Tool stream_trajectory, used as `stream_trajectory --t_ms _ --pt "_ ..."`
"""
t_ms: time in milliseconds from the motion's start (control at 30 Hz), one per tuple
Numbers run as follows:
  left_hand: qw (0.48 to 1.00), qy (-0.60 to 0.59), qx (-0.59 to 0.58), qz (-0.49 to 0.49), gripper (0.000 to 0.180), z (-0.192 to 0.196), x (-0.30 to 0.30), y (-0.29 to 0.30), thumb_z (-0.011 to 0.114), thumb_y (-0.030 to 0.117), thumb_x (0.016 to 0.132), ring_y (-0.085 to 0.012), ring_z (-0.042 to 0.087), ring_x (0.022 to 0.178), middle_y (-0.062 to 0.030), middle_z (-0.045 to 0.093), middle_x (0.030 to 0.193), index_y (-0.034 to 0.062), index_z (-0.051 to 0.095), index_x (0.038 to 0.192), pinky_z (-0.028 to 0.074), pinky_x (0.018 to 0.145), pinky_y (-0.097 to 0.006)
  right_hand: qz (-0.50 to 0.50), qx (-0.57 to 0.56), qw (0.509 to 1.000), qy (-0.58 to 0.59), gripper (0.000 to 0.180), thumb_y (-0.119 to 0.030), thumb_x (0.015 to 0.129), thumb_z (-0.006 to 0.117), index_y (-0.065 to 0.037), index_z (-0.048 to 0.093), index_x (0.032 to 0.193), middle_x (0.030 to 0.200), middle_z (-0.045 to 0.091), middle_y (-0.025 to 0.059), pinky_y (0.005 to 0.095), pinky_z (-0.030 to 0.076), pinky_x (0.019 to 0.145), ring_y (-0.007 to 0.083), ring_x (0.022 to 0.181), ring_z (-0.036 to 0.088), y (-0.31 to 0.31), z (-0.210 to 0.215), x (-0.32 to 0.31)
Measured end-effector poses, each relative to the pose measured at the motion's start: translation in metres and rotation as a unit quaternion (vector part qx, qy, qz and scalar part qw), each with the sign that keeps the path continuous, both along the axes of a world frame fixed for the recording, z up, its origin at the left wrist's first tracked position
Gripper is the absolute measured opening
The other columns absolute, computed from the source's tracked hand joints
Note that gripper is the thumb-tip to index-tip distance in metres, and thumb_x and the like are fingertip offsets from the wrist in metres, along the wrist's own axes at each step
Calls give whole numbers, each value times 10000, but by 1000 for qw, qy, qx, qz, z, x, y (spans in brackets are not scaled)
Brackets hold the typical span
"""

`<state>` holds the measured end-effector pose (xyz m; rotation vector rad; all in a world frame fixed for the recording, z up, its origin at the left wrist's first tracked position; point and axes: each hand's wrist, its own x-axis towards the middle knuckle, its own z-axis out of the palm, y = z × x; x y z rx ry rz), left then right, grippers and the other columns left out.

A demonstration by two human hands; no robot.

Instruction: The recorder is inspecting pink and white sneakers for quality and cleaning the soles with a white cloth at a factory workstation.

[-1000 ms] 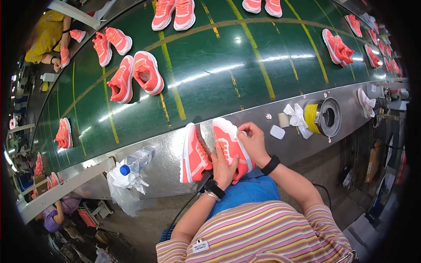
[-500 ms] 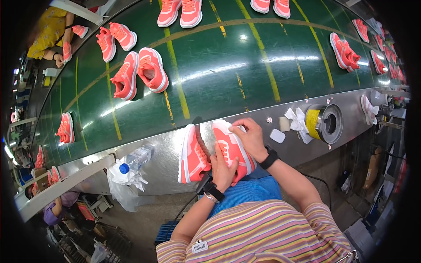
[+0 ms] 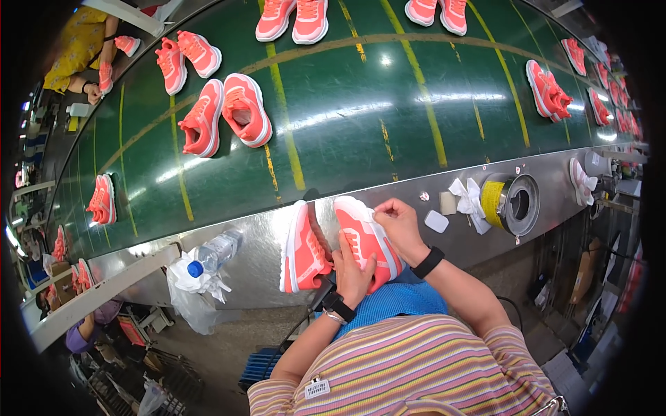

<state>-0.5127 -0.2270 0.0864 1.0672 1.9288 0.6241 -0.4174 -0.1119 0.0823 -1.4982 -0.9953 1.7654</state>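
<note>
A coral-and-white sneaker [image 3: 361, 236] lies on the metal ledge in front of me, toe pointing away. My left hand [image 3: 352, 272] grips it near the laces and opening. Over the outer side of its toe, my right hand [image 3: 400, 225] is closed in a pinch, its fingertips close to the white sole edge; whatever is between them, if anything, is too small to make out. Its matching sneaker [image 3: 300, 249] rests just to the left, tilted on its side, with neither hand holding it.
Beyond the ledge runs a green conveyor belt [image 3: 333, 152] carrying several coral sneakers. A water bottle [image 3: 215, 253] lies by white crumpled paper [image 3: 196, 277] on the left. Rightward are a white pad [image 3: 436, 221], tissue [image 3: 470, 201] and a yellow-labelled metal tin [image 3: 512, 201]. A person's hand [image 3: 92, 93] shows far left.
My right hand's fingertips have shifted right and slightly nearer along the sneaker's toe edge. The left hand keeps its hold. Shoes on the belt have drifted slightly right.
</note>
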Motion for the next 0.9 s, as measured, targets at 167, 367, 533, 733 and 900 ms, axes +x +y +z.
stream_trajectory --t_ms 167,367,533,733,900 --pt "1000 6 -2 -4 856 2 1 0 640 236 796 -366 452 952 -258 392 1081 3 81 1401 389 846 -414 -51 -22 998 28 53 13 751 617 -5 592 795 742 577 16 201 413 615 49 671 498 4 1 -11" --pt "999 23 22 -8 906 -2 0 -2 661 221 768 -348 458 908 -257 415 1040 -16 58 1402 394 825 -386 -26 -62 997 28 50 21 753 590 -20 560 751 747 573 11 205 418 643 58 680 501 0 -2 0" --pt "1000 9 9 -2 898 3 3 1 657 220 773 -347 456 912 -256 414 1046 -25 63 1399 388 834 -395 -45 -42 996 65 69 38 750 577 -26 561 773 744 567 5 195 402 619 48 676 495 7 -3 -7" --pt "1000 19 7 -9 891 2 -1 1 654 217 776 -350 456 919 -261 406 1064 -28 66 1398 388 839 -393 15 -43 999 18 72 24 757 614 -25 577 795 741 560 -7 195 411 619 54 684 503 0 2 11" --pt "1000 25 12 -16 893 5 1 1 658 211 773 -349 457 916 -263 413 1057 -30 67 1397 391 831 -389 79 226 968 -78 54 -14 757 648 -1 611 794 713 538 15 233 417 584 104 663 526 2 8 10"
